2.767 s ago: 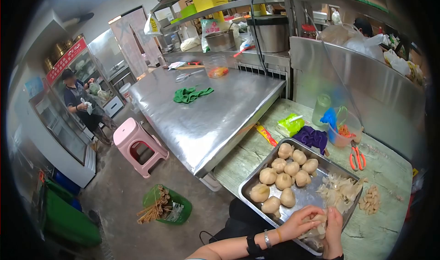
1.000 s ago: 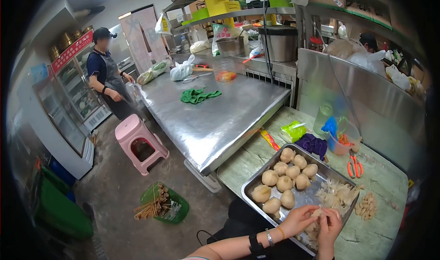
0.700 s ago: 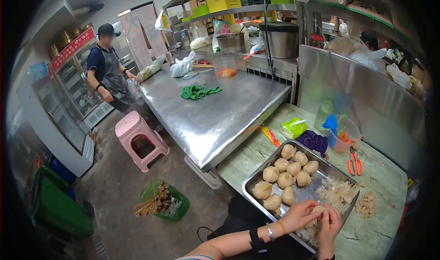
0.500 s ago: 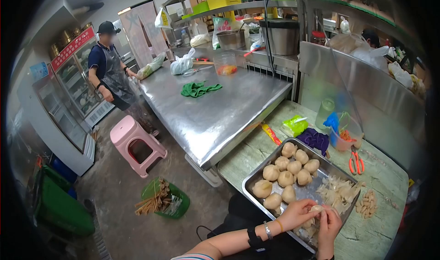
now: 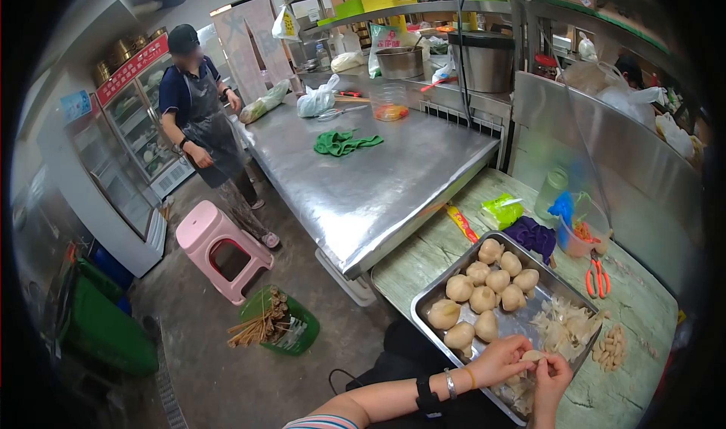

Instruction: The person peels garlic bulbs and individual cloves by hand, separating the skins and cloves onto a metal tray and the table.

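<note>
Garlic clove (image 5: 533,355), pale cream, smooth-looking and elongated, was pinched between nearly closed fingers of left hand (image 5: 501,361) and right hand (image 5: 553,377), over the rectangular silver metal tray (image 5: 522,324).

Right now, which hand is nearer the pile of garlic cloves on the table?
Right. The right hand is just left of the garlic cloves; the left hand is farther left, over the metal tray.

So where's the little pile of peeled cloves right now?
In the head view, the peeled cloves lie at the lower right, on the pale green table, just outside the metal tray, beside its heap of papery skins.
</note>
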Demonstrator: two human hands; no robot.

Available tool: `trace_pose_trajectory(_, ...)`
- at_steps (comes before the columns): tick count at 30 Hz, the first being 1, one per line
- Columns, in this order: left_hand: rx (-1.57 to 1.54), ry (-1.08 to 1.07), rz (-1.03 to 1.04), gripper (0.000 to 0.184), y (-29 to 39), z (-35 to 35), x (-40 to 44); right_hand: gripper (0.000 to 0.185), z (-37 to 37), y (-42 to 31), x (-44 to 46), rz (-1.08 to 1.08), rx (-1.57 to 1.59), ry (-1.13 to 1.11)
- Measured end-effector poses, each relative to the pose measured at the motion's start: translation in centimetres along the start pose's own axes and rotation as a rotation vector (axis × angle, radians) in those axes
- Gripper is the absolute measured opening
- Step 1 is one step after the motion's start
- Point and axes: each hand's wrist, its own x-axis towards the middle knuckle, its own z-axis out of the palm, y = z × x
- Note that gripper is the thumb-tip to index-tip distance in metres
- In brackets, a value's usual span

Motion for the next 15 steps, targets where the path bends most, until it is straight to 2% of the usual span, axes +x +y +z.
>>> trace_pose_trajectory(1, -0.022, -0.024, -0.011, 0.026, -0.2, 0.0, 0.0, 0.003, 0.0, 0.1, 0.0, 0.092, 0.125, 0.002)
trace_pose_trajectory(4, -0.055, -0.086, -0.047, 0.026, -0.1, -0.3, -0.1, 0.003, -0.3, -0.6, 0.0, 0.163, 0.143, -0.026)
trace_pose_trajectory(6, -0.068, -0.124, -0.070, 0.026, 0.0, -0.1, -0.1, 0.006, -0.7, -0.5, 0.1, 0.173, 0.168, -0.030)
trace_pose_trajectory(8, -0.213, -0.120, -0.057, 0.024, 0.1, 0.1, -0.2, 0.009, -0.9, -0.7, 0.1, 0.183, 0.197, -0.035)
trace_pose_trajectory(10, -0.257, -0.178, -0.057, 0.024, 0.3, -0.2, 0.0, 0.012, -0.9, -1.2, 0.3, 0.347, 0.354, -0.075)
trace_pose_trajectory(11, -0.297, -0.230, -0.055, 0.025, 0.3, -0.4, 0.0, 0.012, -1.0, -1.2, 0.3, 0.348, 0.358, -0.071)
trace_pose_trajectory(14, -0.331, -0.206, -0.069, 0.028, -0.4, 0.1, -0.2, 0.011, -1.0, -1.1, 0.2, 0.374, 0.347, -0.094)
trace_pose_trajectory(15, -0.331, -0.214, -0.077, 0.028, 0.2, 0.1, -0.2, 0.010, -0.8, -1.4, 0.2, 0.310, 0.316, -0.069)
